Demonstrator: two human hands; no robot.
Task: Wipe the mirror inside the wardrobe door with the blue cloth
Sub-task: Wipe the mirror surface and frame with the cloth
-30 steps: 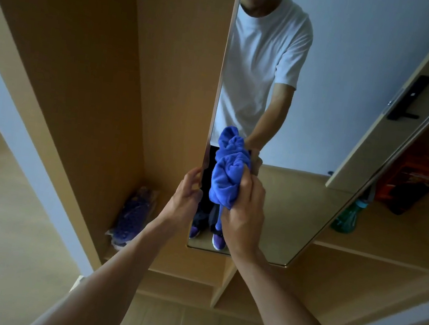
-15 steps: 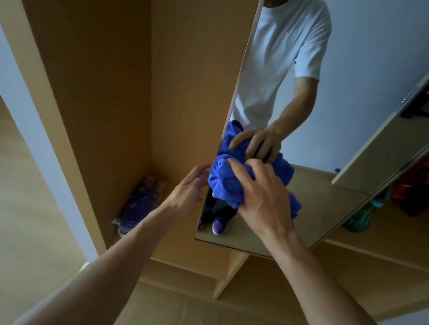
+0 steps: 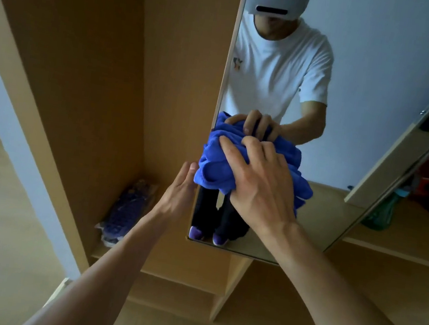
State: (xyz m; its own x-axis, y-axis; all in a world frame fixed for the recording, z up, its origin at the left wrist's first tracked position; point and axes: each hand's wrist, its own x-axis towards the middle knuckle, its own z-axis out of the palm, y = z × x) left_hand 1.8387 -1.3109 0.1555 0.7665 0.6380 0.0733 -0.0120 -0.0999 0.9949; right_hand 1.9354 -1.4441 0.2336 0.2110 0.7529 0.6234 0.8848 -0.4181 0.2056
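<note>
Inside the pale wooden wardrobe (image 3: 82,75), the mirror (image 3: 372,74) faces me. My right hand (image 3: 262,185) grips the bunched blue cloth (image 3: 215,168), pressing it against the glass near its left edge. My left hand (image 3: 180,193) rests flat, fingers straight, against that edge.

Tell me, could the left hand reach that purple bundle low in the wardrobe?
Probably yes: the left hand holds nothing by the mirror, and nothing stands between it and the purple bundle.

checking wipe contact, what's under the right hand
Under the right hand lies the bunched blue cloth, pressed on the mirror. The glass beneath the cloth is covered and cannot be seen.
</note>
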